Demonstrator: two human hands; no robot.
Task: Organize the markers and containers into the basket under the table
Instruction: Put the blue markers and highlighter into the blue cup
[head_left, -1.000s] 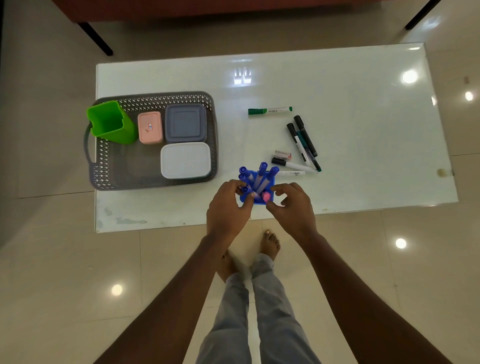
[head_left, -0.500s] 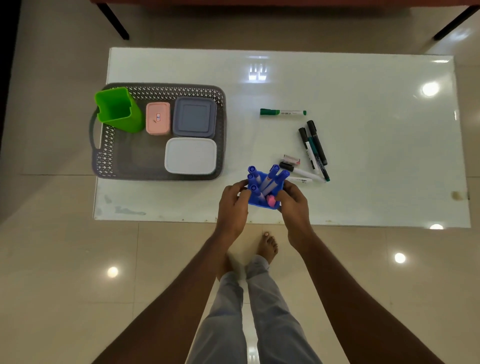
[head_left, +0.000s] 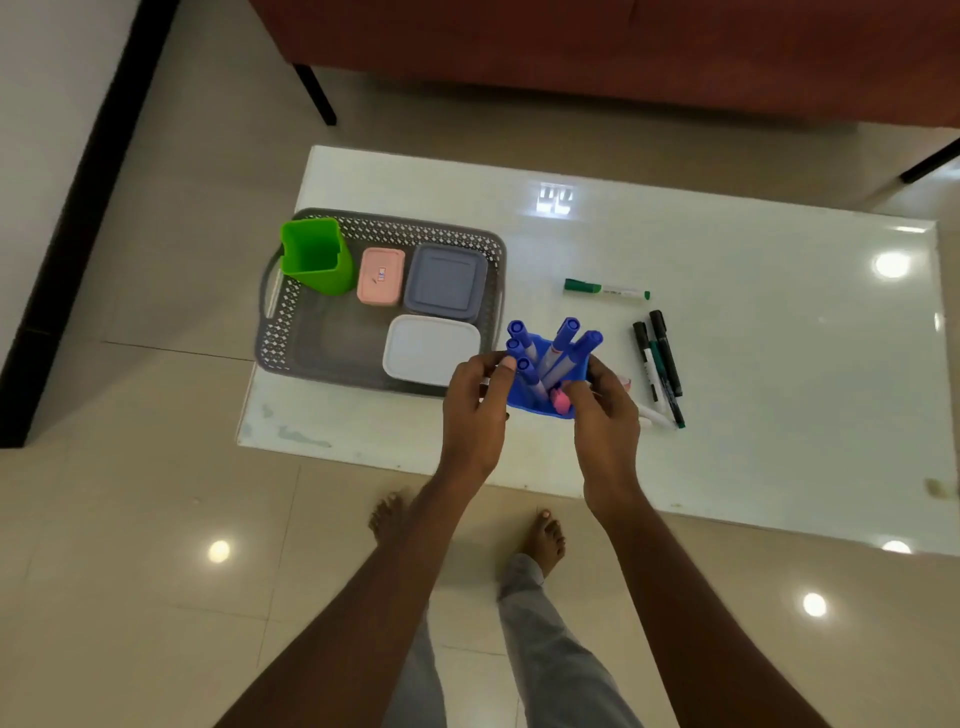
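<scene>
Two hands grip one blue holder (head_left: 540, 410) from opposite sides. The left hand (head_left: 475, 410) has its fingers curled round the holder's left wall, and the right hand (head_left: 605, 421) has its fingers curled round the right wall.

Five blue-capped markers (head_left: 563, 343) stand in the holder, leaning apart, with a small pink item (head_left: 560, 401) beside them at the near rim. The holder is over the near part of the white glossy table (head_left: 753, 374), just right of the grey perforated basket (head_left: 395, 228).

The basket holds four containers:
- a green cup (head_left: 314, 257), upright in the far left corner
- a pink box (head_left: 381, 275) just beside the cup
- a grey box (head_left: 445, 280) with its lid on, to the right of the pink box
- a white box (head_left: 431, 349) with its lid on, nearer the person

Whether the basket sits on the tabletop or beneath it cannot be told from this angle; its left handle projects past the table edge.

A green marker (head_left: 605, 289) lies alone on the table, well apart from the holder. Several dark markers (head_left: 660, 358) lie together to the right of the right hand, which partly hides one pale barrel.
</scene>
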